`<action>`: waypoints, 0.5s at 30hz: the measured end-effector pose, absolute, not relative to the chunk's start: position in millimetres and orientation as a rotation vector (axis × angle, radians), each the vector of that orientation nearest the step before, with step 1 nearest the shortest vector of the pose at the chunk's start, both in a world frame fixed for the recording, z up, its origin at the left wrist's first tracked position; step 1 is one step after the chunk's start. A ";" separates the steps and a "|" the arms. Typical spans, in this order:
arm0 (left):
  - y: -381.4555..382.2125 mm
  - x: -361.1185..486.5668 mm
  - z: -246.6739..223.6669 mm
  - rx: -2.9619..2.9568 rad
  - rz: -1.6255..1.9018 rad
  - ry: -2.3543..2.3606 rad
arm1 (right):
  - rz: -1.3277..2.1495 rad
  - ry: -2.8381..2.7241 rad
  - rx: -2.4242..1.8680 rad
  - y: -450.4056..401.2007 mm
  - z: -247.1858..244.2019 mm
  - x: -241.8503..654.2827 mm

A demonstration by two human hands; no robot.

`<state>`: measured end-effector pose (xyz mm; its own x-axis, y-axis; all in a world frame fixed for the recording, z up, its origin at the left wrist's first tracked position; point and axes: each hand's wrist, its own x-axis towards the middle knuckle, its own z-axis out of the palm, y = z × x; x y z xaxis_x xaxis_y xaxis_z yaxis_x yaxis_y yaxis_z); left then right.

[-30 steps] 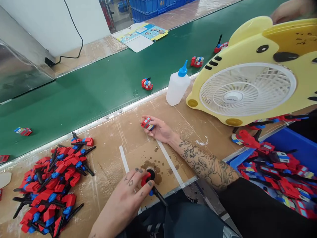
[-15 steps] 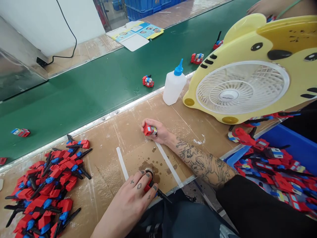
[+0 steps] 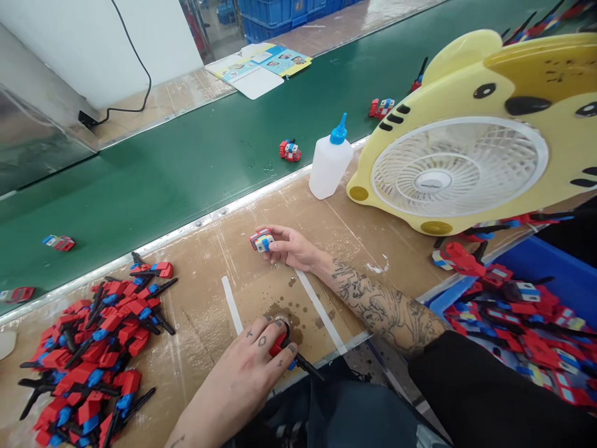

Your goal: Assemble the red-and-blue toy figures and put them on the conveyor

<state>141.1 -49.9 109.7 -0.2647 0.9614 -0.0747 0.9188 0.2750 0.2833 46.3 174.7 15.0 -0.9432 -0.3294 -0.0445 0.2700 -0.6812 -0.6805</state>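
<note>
My right hand [image 3: 293,249] pinches a small red, white and blue toy block [image 3: 262,240] above the brown work surface. Lower down, my left hand [image 3: 254,358] is closed on a red toy part with a black stick [image 3: 308,367], which points toward the front edge. Its fingertips are beside a small round item on a wet patch of the board [image 3: 298,311], partly hidden by the fingers. White tape strips [image 3: 321,310] flank the board.
A heap of red toy parts [image 3: 88,354] lies at left. A white bottle [image 3: 330,167] and yellow fan [image 3: 443,186] stand at right, above a blue bin [image 3: 555,264] of parts. Toys sit on the green conveyor [image 3: 186,158]; a printed carton [image 3: 261,65] lies across its far edge.
My right hand has shifted left and turned the toy block, showing its white and blue side. Toys on the conveyor have moved right. My left hand has barely moved.
</note>
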 end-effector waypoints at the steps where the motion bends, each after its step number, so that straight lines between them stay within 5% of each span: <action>1: -49.8 141.5 109.6 1.743 0.271 2.301 | -2.615 1.038 -0.113 174.9 13.9 46.1; 9: -55.2 143.1 106.5 1.609 0.402 2.314 | -2.715 1.020 -0.102 172.8 11.2 44.6; 15: -67.0 126.3 93.8 1.181 1.128 2.211 | -2.710 1.104 -0.087 167.9 15.7 49.6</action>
<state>126.3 -67.0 93.8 -0.5685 0.8221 0.0317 0.5079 0.3204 0.7996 49.6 167.9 15.7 -0.9754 -0.2189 -0.0258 0.1746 -0.6960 -0.6965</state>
